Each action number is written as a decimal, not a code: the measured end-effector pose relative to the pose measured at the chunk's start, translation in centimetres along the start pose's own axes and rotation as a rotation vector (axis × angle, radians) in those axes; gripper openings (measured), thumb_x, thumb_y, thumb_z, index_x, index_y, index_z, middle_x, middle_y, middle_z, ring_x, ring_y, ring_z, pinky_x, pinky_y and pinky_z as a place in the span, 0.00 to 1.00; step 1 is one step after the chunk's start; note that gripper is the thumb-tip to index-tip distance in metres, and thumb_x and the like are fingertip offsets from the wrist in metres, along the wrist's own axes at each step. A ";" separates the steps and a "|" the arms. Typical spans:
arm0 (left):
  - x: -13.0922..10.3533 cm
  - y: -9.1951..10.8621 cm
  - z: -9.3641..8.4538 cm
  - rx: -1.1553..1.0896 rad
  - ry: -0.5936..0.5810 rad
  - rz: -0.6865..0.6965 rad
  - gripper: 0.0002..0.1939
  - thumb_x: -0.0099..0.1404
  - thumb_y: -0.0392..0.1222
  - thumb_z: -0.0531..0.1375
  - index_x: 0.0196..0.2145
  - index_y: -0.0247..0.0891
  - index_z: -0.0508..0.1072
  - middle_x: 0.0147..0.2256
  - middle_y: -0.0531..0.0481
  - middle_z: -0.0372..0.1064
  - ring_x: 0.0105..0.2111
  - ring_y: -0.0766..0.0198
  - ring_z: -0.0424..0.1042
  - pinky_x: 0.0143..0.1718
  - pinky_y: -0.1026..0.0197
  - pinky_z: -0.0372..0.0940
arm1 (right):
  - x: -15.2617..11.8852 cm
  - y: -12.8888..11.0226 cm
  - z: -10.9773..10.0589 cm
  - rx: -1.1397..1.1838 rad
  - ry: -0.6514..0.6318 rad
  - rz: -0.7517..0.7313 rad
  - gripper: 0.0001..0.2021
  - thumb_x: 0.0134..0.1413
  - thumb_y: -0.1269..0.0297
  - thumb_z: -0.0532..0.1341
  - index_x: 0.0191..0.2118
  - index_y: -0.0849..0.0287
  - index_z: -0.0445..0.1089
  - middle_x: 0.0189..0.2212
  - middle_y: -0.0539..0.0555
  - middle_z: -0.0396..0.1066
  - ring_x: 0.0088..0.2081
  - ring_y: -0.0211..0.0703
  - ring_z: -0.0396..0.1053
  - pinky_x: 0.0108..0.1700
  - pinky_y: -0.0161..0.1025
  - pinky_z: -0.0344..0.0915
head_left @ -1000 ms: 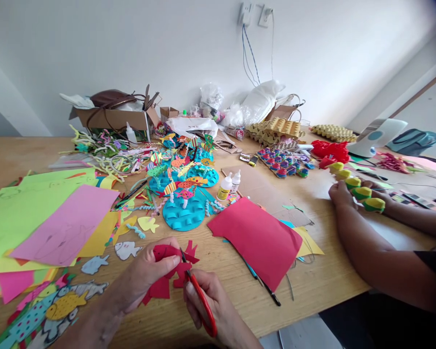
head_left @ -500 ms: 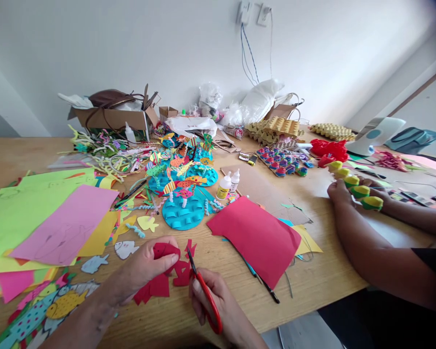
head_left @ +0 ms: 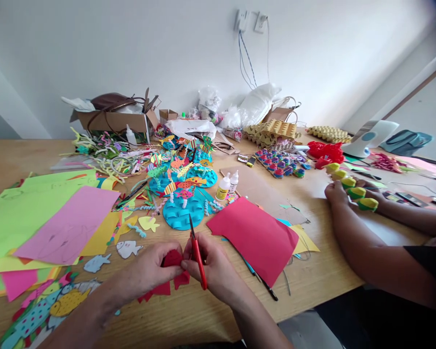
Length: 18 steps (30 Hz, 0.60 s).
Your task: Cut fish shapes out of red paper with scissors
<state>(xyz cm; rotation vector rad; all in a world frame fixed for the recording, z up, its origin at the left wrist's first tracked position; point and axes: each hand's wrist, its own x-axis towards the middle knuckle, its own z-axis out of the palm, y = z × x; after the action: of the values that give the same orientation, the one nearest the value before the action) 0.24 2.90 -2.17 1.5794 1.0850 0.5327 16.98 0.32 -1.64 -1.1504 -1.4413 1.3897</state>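
White wall (head_left: 148, 48) rises beyond the far edge of my wooden worktop (head_left: 189, 317), which is crowded with craft bits; I reckon the clock from my hands. My left hand (head_left: 158, 266) pinches a small red paper piece (head_left: 173, 258) between thumb and fingers, at the clock's centre. My right hand (head_left: 216, 266) grips the red-handled scissors (head_left: 199, 269), blades pointing to twelve o'clock, its thumb tip right at the edge of that piece. More red scraps (head_left: 163, 289) lie below, partly hidden by my hands.

At twelve o'clock sits a blue woven disc (head_left: 176, 218), with colourful paper fish just beyond it. Two glue bottles (head_left: 223, 187) stand upright at one o'clock. Between two and three lies a large red sheet (head_left: 254, 240), with a slim, dark-ended tool (head_left: 271, 291) poking out from under it. Farther off at two o'clock, a co-worker's hands (head_left: 337, 194) hold a strip of green-and-yellow cups (head_left: 366, 204).

Towards ten o'clock I have a pink sheet (head_left: 69, 223) lying over a lime-green sheet (head_left: 7, 208); nearer, between nine and ten, rests a white fish cutout (head_left: 128, 248). At eight o'clock, decorated fish (head_left: 70, 303) overlap in a pile beside my left forearm.
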 end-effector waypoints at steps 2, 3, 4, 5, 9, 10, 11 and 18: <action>-0.1 0.1 -0.1 -0.058 0.008 0.023 0.04 0.52 0.40 0.62 0.24 0.38 0.74 0.20 0.56 0.67 0.22 0.65 0.64 0.24 0.67 0.58 | 0.3 0.1 0.3 0.098 0.045 -0.003 0.07 0.40 0.69 0.61 0.27 0.58 0.60 0.23 0.46 0.61 0.25 0.36 0.58 0.27 0.32 0.56; -0.1 0.2 -0.1 -0.119 0.005 0.031 0.05 0.53 0.41 0.61 0.27 0.38 0.75 0.23 0.55 0.69 0.25 0.64 0.66 0.26 0.66 0.60 | 0.4 0.1 0.5 0.159 0.070 -0.001 0.09 0.39 0.67 0.62 0.27 0.58 0.59 0.23 0.46 0.61 0.24 0.36 0.58 0.26 0.32 0.55; -0.2 0.4 0.0 -0.199 0.016 0.036 0.07 0.54 0.42 0.61 0.31 0.39 0.75 0.27 0.54 0.71 0.28 0.62 0.68 0.28 0.65 0.62 | 0.4 0.2 0.6 0.214 0.095 0.001 0.10 0.39 0.65 0.63 0.27 0.58 0.59 0.22 0.46 0.61 0.24 0.35 0.57 0.26 0.32 0.55; -0.2 0.5 0.1 -0.270 0.024 0.034 0.10 0.54 0.43 0.60 0.35 0.40 0.75 0.30 0.53 0.73 0.30 0.60 0.70 0.31 0.64 0.63 | 0.5 0.2 0.8 0.253 0.116 0.003 0.12 0.38 0.63 0.64 0.27 0.58 0.59 0.22 0.46 0.61 0.23 0.35 0.56 0.25 0.32 0.54; -0.2 0.4 0.4 -0.311 0.061 0.020 0.13 0.56 0.43 0.59 0.39 0.40 0.75 0.33 0.51 0.75 0.35 0.57 0.71 0.35 0.61 0.65 | 0.6 0.0 1.1 0.275 0.152 0.029 0.16 0.35 0.59 0.67 0.26 0.58 0.59 0.21 0.45 0.60 0.22 0.34 0.54 0.24 0.32 0.52; -0.2 0.3 0.4 -0.279 0.052 0.028 0.13 0.56 0.42 0.58 0.39 0.40 0.76 0.32 0.51 0.75 0.35 0.57 0.71 0.35 0.61 0.64 | 0.7 -0.1 1.0 0.272 0.147 0.031 0.16 0.35 0.59 0.68 0.26 0.58 0.59 0.22 0.46 0.60 0.23 0.34 0.54 0.24 0.32 0.52; -0.2 0.1 0.4 -0.239 0.032 0.039 0.12 0.56 0.40 0.58 0.38 0.40 0.76 0.31 0.51 0.75 0.35 0.57 0.71 0.35 0.61 0.64 | 0.7 -0.2 1.0 0.271 0.140 0.029 0.16 0.35 0.59 0.68 0.26 0.58 0.59 0.22 0.46 0.60 0.23 0.35 0.55 0.25 0.32 0.53; -0.1 -0.3 -0.1 -0.140 0.022 0.053 0.08 0.56 0.41 0.58 0.31 0.39 0.76 0.27 0.53 0.72 0.31 0.59 0.69 0.32 0.63 0.62 | 1.3 -0.5 0.7 0.242 0.169 -0.027 0.15 0.37 0.58 0.67 0.26 0.58 0.60 0.22 0.46 0.60 0.24 0.35 0.55 0.26 0.33 0.53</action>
<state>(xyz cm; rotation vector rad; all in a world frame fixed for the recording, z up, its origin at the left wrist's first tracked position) 0.03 2.84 -2.43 1.4859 1.0033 0.6491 15.95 1.39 -1.26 -1.0608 -1.1328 1.3707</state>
